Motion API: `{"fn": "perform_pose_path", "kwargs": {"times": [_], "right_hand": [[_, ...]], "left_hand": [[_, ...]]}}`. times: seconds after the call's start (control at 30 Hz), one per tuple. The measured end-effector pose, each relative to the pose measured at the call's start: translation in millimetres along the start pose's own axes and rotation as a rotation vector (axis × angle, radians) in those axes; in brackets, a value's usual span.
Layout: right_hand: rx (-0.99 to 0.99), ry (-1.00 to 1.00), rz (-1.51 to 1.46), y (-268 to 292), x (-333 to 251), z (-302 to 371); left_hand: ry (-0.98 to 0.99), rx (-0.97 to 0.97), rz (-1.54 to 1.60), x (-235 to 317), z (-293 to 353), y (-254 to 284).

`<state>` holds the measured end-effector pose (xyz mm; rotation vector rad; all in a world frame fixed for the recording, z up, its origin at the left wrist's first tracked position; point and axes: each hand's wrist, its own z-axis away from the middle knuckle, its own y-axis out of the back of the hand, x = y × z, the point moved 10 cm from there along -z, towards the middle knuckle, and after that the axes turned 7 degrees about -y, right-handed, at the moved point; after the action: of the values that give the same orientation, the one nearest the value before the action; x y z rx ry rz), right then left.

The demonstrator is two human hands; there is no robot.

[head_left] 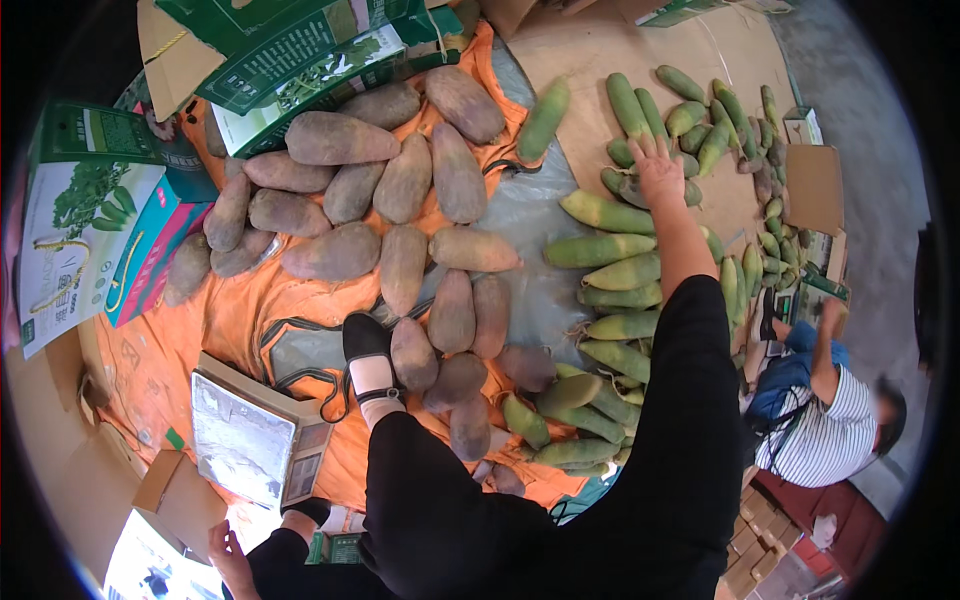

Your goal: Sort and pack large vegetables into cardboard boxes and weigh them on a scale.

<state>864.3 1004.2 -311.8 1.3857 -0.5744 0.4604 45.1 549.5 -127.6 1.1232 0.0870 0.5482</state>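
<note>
My right hand [660, 178] is stretched out far to the right over a group of green radishes [630, 105]. Its fingers are spread and sit at the lower ends of these radishes; whether they touch is hard to tell. Nearer along the same arm lie rows of more green radishes [605, 248], partly hidden by my black sleeve. Low on the left, my left hand [230, 562] hangs beside an opened cardboard box [180, 500], its fingers loosely bent and apart with nothing seen in them. Many dusty purple radishes [335, 138] lie across the orange sheet [240, 310].
Green gift boxes [290, 75] and a white-green carton with rope handles [95, 215] stand at the left. A scale with a metal top [240, 435] sits near my foot [372, 365]. At right, a person in a striped shirt [825, 425] crouches by smaller radishes and cartons.
</note>
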Motion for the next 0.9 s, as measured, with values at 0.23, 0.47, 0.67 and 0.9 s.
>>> {"fn": "perform_pose_path", "kwargs": {"times": [0.23, 0.47, 0.67, 0.9], "right_hand": [[-0.411, -0.036, 0.005, -24, 3, -14], [-0.221, -0.016, -0.031, -1, 55, 26], [-0.430, -0.380, 0.046, -45, 170, 95], [-0.131, -0.406, -1.055, -2, 9, -27]], "left_hand": [[-0.091, 0.035, -0.087, -12, 8, 5], [-0.012, 0.012, -0.063, -30, -2, -1], [0.064, 0.087, 0.098, -52, -7, -3], [-0.019, 0.013, -0.064, -27, -10, -3]]}}
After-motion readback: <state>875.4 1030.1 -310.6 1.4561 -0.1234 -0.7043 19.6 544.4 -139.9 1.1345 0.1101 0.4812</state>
